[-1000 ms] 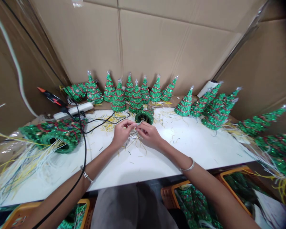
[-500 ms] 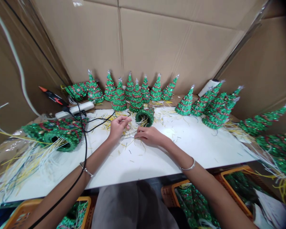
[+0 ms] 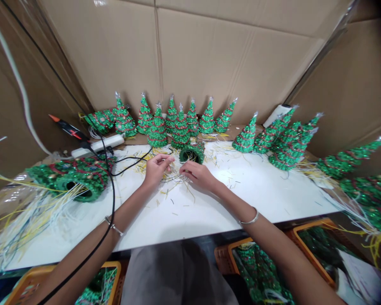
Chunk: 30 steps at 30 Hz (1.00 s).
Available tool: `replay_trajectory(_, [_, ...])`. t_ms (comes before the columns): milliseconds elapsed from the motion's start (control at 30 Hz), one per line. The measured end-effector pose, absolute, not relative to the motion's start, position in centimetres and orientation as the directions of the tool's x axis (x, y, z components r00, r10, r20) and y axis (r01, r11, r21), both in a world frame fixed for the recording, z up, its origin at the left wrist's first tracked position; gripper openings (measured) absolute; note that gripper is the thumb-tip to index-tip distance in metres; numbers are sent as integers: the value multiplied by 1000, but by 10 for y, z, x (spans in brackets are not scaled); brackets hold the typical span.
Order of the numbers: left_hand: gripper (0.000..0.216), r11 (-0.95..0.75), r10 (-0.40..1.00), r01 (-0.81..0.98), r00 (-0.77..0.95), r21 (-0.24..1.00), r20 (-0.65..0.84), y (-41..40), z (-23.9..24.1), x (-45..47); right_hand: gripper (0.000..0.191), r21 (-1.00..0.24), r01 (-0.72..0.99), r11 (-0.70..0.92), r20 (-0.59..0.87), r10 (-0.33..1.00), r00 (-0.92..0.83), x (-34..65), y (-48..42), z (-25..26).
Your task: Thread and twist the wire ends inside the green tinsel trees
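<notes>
A small green tinsel Christmas tree (image 3: 200,149) lies on its side, its hollow round base facing me, with thin wires (image 3: 175,176) running out of the opening. In front of it, on the left, my left hand (image 3: 156,169) is closed, thumb and fingertips pinched on the wires. Just below the base, my right hand (image 3: 199,174) also pinches the wires, palm down and knuckles up. The exact strands between the fingers are too fine to make out. A larger tree (image 3: 79,176) rests on its side to the left, many white and yellow wires (image 3: 44,212) spilling from its base.
Several finished-looking small trees (image 3: 180,127) stand along the cardboard wall (image 3: 209,55). Wire clippings litter the white board (image 3: 209,216). A soldering iron (image 3: 68,128), a power strip (image 3: 97,145) and a black cable (image 3: 114,199) are at left. Orange baskets (image 3: 225,256) of trees sit below.
My right hand has lifted slightly and its fingers have curled in closer to the tree's base. My left hand stays nearly in place. The whole view has shifted a little.
</notes>
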<state>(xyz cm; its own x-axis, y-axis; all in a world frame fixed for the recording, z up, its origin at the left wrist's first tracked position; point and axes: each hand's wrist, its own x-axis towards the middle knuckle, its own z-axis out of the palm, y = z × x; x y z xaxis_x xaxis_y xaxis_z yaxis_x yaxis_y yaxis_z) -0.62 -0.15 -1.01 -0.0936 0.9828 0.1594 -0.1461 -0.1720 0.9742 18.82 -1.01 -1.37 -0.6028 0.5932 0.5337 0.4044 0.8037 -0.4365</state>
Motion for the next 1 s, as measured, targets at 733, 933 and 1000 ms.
replay_trajectory(733, [24,-285,947,-85,-177,955,267,0,-19,6,16,-708,353,612,575,789,-216,166,-12,-17])
replay_trajectory(933, [25,-289,947,-84,-172,954,272,1,-21,6,21,-620,406,671,624,736,-263,169,-12,-15])
replay_trajectory(1000, [25,-285,948,-86,-174,955,267,1,-21,6,21,-607,414,679,631,728,-269,169,-11,-15])
